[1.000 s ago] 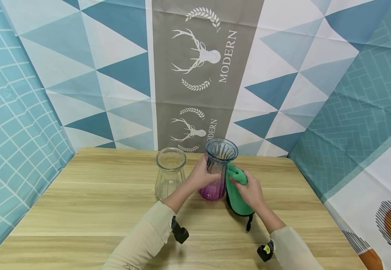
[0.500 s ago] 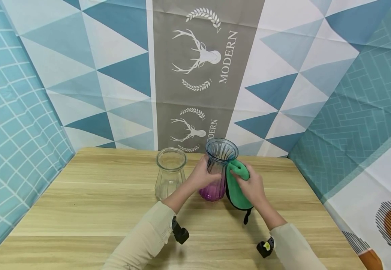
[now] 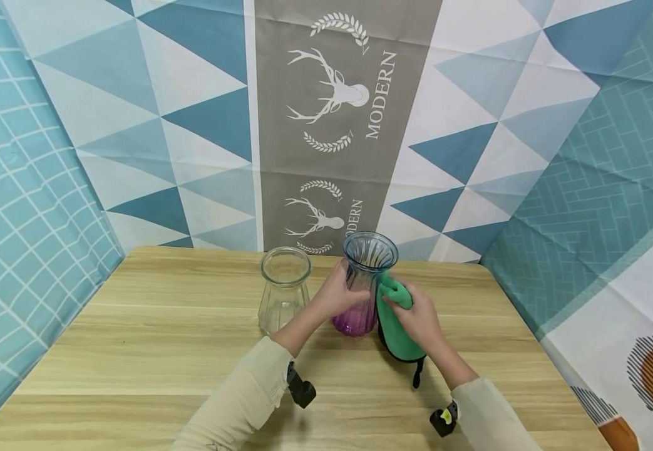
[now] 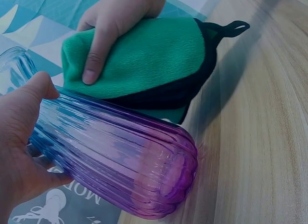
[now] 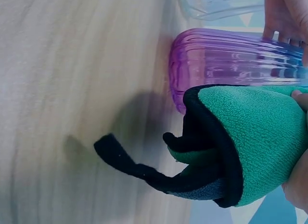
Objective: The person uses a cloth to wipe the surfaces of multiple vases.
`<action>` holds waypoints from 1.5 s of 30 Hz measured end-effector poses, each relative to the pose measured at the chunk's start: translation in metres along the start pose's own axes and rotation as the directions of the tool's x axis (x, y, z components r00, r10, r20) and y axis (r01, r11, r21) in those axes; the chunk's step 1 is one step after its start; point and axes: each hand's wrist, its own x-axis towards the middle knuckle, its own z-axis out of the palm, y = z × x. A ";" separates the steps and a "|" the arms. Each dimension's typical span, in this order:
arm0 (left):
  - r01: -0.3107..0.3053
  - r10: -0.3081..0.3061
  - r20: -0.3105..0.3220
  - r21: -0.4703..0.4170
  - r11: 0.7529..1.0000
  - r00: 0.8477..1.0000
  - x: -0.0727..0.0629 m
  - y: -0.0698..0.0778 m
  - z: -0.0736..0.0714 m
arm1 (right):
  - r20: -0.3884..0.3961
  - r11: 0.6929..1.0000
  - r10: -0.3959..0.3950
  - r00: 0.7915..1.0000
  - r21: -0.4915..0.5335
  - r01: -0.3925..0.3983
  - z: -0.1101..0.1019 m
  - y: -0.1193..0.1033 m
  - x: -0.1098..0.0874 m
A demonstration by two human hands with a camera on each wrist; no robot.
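A ribbed glass vase (image 3: 360,307), blue at its flared rim and purple at its base, stands upright on the wooden table. My left hand (image 3: 335,289) grips it around the upper body, thumb on the near side in the left wrist view. Folded in my right hand (image 3: 421,316) is a green cloth (image 4: 144,60) with black edging and a hanging loop (image 5: 130,164). The right thumb presses on the cloth's green face, and the cloth lies along the vase's right side. Part of the right hand is hidden behind the cloth in the right wrist view.
A clear glass vase (image 3: 283,300) stands just left of the coloured one, partly behind my left forearm. The table (image 3: 134,351) ends at a patterned fabric backdrop (image 3: 202,125). Small black cameras (image 3: 302,389) sit at both wrists.
My right hand with the cloth rises slightly along the vase toward its rim, then comes back down. The left hand and both vases stay in place.
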 end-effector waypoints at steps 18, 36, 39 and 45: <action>0.000 0.000 0.002 -0.008 1.000 1.000 0.000 -0.004 -0.001 | 0.112 0.993 0.103 0.988 -0.062 -0.096 0.006 0.013 -0.012; 0.013 -0.012 -0.036 0.022 1.000 0.999 0.000 -0.001 0.000 | -0.019 1.000 -0.011 1.000 0.022 0.012 -0.001 0.004 0.000; 0.031 -0.029 -0.057 0.037 0.999 0.998 -0.001 -0.001 0.001 | -0.041 1.000 -0.009 0.999 0.026 0.010 -0.003 0.000 0.003; 0.054 -0.049 -0.084 0.062 0.997 0.995 -0.002 -0.002 0.001 | -0.072 0.999 -0.020 0.997 0.040 0.022 -0.007 -0.007 0.007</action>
